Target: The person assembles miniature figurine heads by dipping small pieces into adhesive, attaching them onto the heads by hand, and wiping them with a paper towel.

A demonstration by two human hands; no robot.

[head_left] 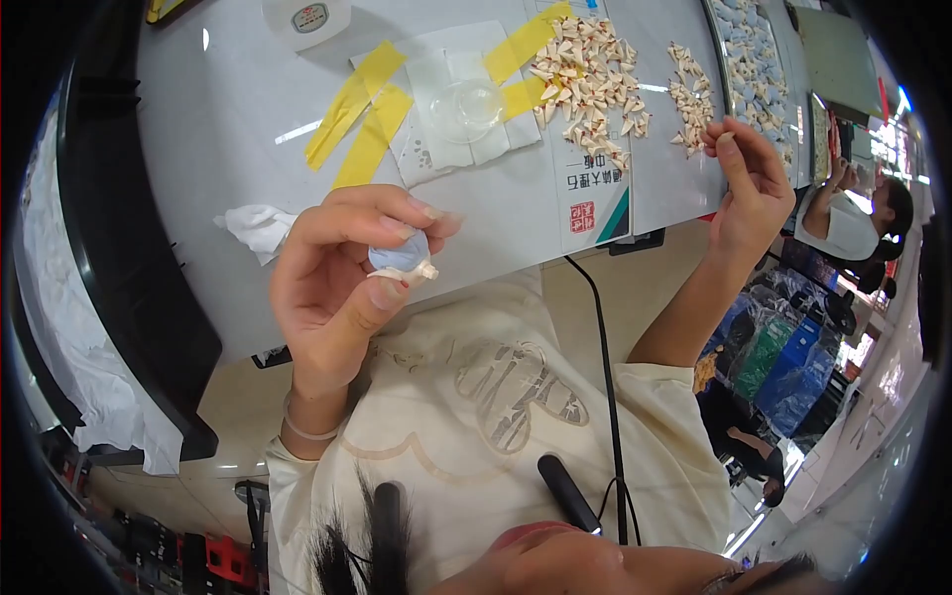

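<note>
My left hand point(332, 268) is closed around a small light-blue and cream figurine point(399, 260), pinched between the thumb and fingers above the table's near edge. A tiny reddish spot shows on its cream part. Over the right side of the table, my right hand point(749, 183) has its thumb and fingertips pressed together. Whatever lies between them is too small to make out. Just beside those fingertips is a small cluster of cream pointed pieces point(691, 99) with reddish marks. A larger pile of the same pieces point(585, 79) lies to its left.
A shallow clear dish point(466, 109) sits on white tissue, near yellow tape strips point(362, 109). A crumpled tissue point(256, 230) lies behind my left hand. At the upper right stands a tray point(729, 74) of blue and cream pieces. A black cable point(605, 377) hangs down; another person point(848, 223) sits at right.
</note>
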